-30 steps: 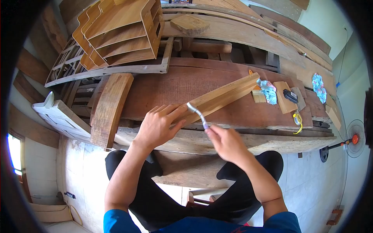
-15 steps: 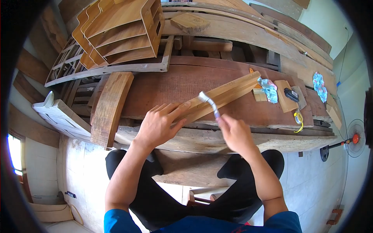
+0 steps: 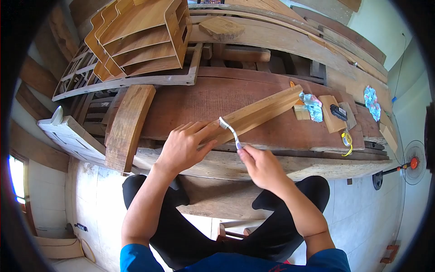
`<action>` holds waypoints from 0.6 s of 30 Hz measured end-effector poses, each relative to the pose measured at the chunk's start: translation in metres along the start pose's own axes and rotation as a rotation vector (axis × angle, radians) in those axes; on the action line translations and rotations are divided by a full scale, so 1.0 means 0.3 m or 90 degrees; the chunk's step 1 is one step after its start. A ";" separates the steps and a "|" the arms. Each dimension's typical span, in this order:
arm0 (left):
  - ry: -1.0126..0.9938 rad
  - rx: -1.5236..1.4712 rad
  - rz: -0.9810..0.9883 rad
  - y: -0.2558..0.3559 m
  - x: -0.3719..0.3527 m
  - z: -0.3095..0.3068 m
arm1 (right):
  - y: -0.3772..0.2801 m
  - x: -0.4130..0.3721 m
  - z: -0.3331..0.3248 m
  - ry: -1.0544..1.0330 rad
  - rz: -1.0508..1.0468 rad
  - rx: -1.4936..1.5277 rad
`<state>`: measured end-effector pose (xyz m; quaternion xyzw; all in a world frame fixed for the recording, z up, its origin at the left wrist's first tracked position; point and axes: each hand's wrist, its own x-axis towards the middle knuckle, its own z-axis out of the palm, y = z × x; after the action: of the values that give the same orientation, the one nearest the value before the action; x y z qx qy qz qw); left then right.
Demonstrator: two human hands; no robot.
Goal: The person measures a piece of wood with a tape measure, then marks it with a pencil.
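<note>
A long wooden piece [image 3: 267, 110] with a groove along it lies slanted on the reddish-brown board [image 3: 190, 102]. My left hand [image 3: 186, 143] grips its near end, fingers over the top and thumb on the near side. In my right hand [image 3: 263, 165] is a white and purple toothbrush [image 3: 234, 132], held by the handle. Its bristle head rests at the wooden piece, close to my left fingertips. By the far end of the wooden piece are a paintbrush [image 3: 301, 111] and a crumpled blue cloth or wrapper [image 3: 312, 106].
To the right lie a sanding-block-like piece [image 3: 332, 119], a black tool [image 3: 339, 111] and a yellow tape measure [image 3: 346, 138]. A wooden shelf organizer [image 3: 145, 41] stands at the back left, near a thick plank [image 3: 131, 122]. A fan [image 3: 412, 162] is at far right.
My right hand has moved left and slightly down, bringing the toothbrush head along the wooden piece toward my left hand. My left hand stays in place.
</note>
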<state>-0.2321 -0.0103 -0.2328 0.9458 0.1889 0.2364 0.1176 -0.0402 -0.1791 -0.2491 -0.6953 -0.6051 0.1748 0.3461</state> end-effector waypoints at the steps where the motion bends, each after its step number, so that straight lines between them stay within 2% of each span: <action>1: -0.003 -0.002 -0.003 -0.001 0.000 -0.001 | 0.013 0.002 -0.002 -0.021 0.035 -0.030; 3: -0.004 -0.005 -0.007 0.000 -0.002 0.001 | 0.034 0.023 -0.037 -0.066 0.104 -0.092; 4: 0.000 -0.005 -0.009 0.004 -0.003 0.004 | 0.085 0.033 -0.030 0.025 0.050 -0.069; 7: 0.003 0.002 -0.002 0.000 0.000 0.005 | 0.060 0.033 -0.061 -0.018 0.103 -0.029; 8: -0.001 0.006 0.002 -0.004 -0.001 0.004 | 0.025 0.016 -0.051 -0.059 0.049 -0.043; 9: -0.008 0.007 -0.003 -0.005 -0.002 0.002 | 0.005 -0.001 -0.023 -0.099 0.075 0.043; 11: -0.026 0.008 -0.011 -0.008 -0.004 -0.002 | 0.000 -0.025 0.024 -0.027 -0.019 -0.011; 13: -0.014 0.009 -0.006 -0.006 -0.006 0.001 | 0.008 0.006 -0.021 -0.107 0.085 -0.041; 14: -0.004 0.009 -0.003 -0.004 -0.004 0.002 | 0.043 0.015 -0.028 -0.047 0.049 -0.098; 17: 0.006 0.013 -0.002 0.006 0.000 0.000 | 0.081 0.038 -0.047 0.032 0.087 -0.118; 18: 0.006 0.007 -0.003 0.003 0.000 0.000 | 0.056 0.033 -0.047 0.016 0.097 -0.090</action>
<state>-0.2317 -0.0111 -0.2325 0.9450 0.1928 0.2395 0.1117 -0.0168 -0.1738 -0.2491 -0.7644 -0.5567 0.1483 0.2894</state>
